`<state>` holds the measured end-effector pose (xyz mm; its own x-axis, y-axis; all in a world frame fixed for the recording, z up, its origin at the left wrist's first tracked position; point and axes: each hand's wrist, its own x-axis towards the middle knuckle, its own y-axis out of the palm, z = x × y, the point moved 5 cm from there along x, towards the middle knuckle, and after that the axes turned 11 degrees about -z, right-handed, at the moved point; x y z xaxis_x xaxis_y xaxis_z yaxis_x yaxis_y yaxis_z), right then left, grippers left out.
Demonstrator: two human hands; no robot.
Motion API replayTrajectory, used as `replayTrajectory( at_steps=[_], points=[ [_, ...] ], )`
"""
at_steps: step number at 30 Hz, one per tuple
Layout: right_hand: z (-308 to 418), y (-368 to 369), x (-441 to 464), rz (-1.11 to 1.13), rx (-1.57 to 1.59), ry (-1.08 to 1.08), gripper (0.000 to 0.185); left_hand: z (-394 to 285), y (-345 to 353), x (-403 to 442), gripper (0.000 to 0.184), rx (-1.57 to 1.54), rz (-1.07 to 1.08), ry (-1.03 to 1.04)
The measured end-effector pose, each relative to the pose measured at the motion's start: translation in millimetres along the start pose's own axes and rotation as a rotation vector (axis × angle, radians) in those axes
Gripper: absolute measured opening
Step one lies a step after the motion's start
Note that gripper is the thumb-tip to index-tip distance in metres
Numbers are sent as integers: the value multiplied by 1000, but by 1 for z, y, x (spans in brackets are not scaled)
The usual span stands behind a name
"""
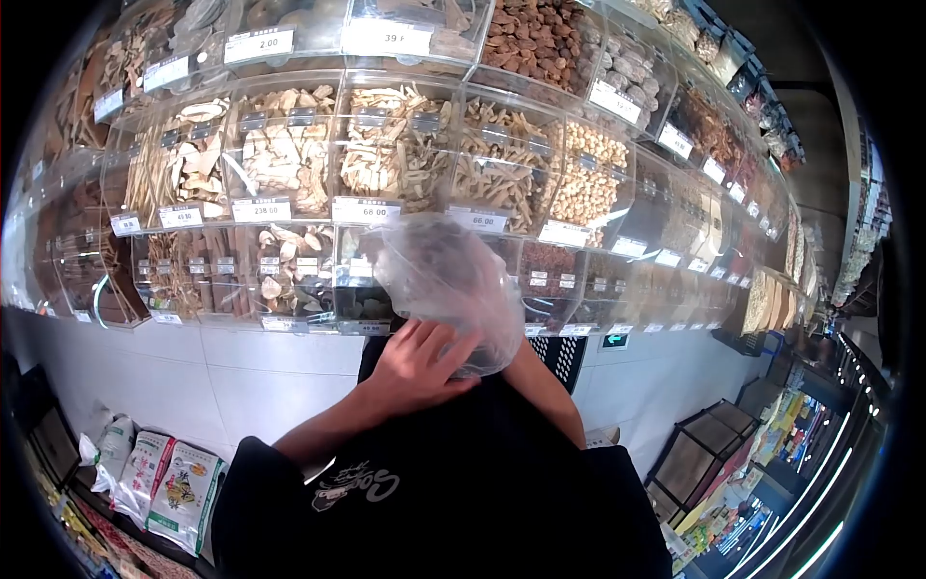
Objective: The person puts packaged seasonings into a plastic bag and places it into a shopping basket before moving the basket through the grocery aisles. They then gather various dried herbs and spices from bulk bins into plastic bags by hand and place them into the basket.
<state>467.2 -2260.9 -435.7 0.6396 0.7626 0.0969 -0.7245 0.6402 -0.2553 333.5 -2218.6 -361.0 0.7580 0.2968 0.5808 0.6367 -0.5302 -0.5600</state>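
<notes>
A clear, crumpled plastic bag (473, 294) is held up in front of my chest, near the bin fronts. My left hand (422, 359) is on its lower left side, fingers curled against the thin film. From the right, my right forearm (548, 391) reaches up to the bag. My right hand is covered by the bag; a pinkish shape shows dimly through the plastic, and its fingers cannot be made out. Just behind the bag are clear bins of pale dried slices (391, 145) and brownish dried strips (502, 159), with price labels below them.
Tiers of clear bins with dried goods curve across the front, including round beige pieces (585, 179) and brown pieces (535, 43). Printed sacks (178, 492) stand at lower left. A dark-framed rack (702, 449) is at lower right. Pale floor tiles (280, 372) lie below the bins.
</notes>
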Motion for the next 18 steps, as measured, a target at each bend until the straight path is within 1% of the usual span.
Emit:
replayTrajectory(
  at_steps=[1, 2, 3, 4, 6, 7, 9, 10, 11, 13, 16, 18],
  points=[
    [-5, 3, 0, 4, -4, -38, 63, 1, 3, 4, 37, 101, 47, 56],
    [-12, 4, 1, -18, 227, 50, 59, 19, -2, 10, 28, -67, 43, -83],
    [-16, 5, 2, -41, 457, 135, 55, 31, -10, 22, 24, -177, -62, -292],
    [-13, 8, 6, -76, 752, 370, 49, 42, -19, 33, 21, -286, -169, -497],
    [-1, 19, 7, -145, 1328, 856, 39, 66, -25, 50, 20, -681, -237, -982],
    [-3, 15, 4, -118, 1283, 833, 36, 74, -22, 59, 19, -784, -261, -955],
    [1, 15, 5, -124, 1354, 866, 36, 85, -18, 77, 18, -989, -310, -893],
    [9, 14, 8, -129, 1390, 881, 35, 86, -19, 82, 18, -987, -294, -910],
    [20, 9, 3, -193, 1330, 936, 38, 85, -21, 88, 18, -986, -275, -928],
    [33, 5, 3, -172, 1380, 945, 40, 86, -21, 94, 16, -1006, -272, -965],
    [31, 4, 0, -189, 1422, 1008, 44, 92, -15, 95, 16, -1059, -296, -1002],
    [25, 4, -4, -208, 1438, 1049, 47, 90, -13, 95, 16, -1094, -268, -1046]
  ],
)
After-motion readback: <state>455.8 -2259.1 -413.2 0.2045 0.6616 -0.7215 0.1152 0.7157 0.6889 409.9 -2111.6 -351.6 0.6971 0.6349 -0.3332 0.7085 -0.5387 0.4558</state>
